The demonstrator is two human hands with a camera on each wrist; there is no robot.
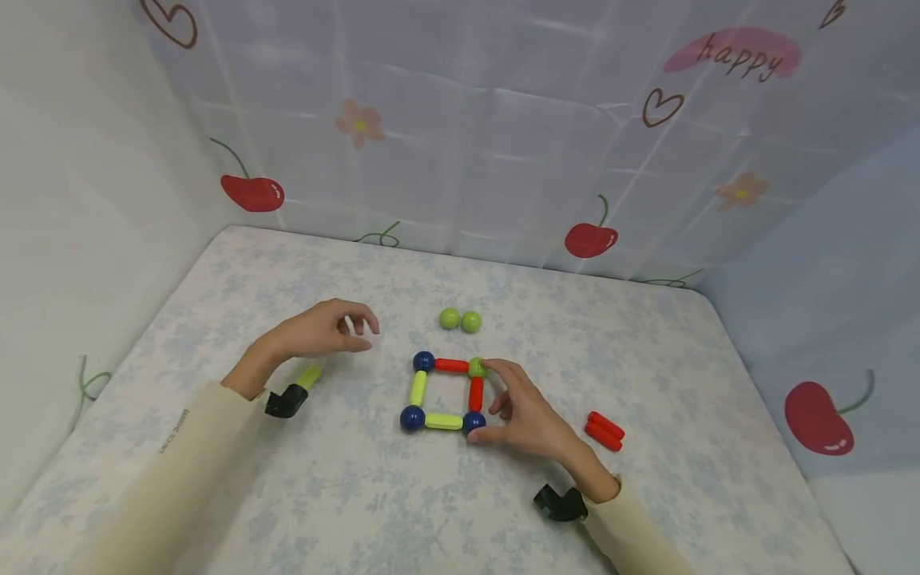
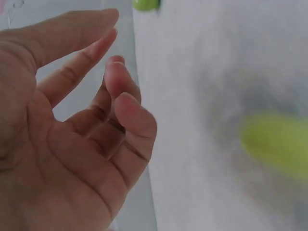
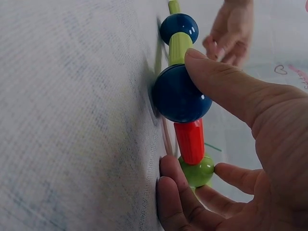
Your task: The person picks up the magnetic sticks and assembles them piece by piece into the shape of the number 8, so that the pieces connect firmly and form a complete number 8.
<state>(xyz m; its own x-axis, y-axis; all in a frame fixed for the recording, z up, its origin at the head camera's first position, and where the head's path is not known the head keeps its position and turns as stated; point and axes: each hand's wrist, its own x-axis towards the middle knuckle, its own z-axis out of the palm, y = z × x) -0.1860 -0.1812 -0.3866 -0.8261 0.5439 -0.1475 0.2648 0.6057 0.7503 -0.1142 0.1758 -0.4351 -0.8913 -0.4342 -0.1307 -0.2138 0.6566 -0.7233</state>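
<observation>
On the table lies a square of magnetic rods and balls. Its corners are a far-left blue ball (image 1: pixel 424 362), a near-left blue ball (image 1: pixel 413 418), a near-right blue ball (image 3: pixel 179 94) and a green ball (image 3: pixel 197 171). Two red rods (image 1: pixel 451 366) and two yellow-green rods (image 1: pixel 443 421) join them. My right hand (image 1: pixel 528 419) holds the square's right side, thumb on the near-right blue ball and fingertips around the green one. To the left, my left hand (image 1: pixel 323 327) hovers with loosely bent fingers and nothing between them.
Two loose green balls (image 1: pixel 460 320) sit beyond the square. A pair of red rods (image 1: pixel 604 431) lies to the right of my right hand. Below my left wrist is a yellow-green rod (image 1: pixel 310 376), partly hidden by the black wrist camera (image 1: pixel 286 402). A printed curtain (image 1: pixel 460 160) stands behind the table.
</observation>
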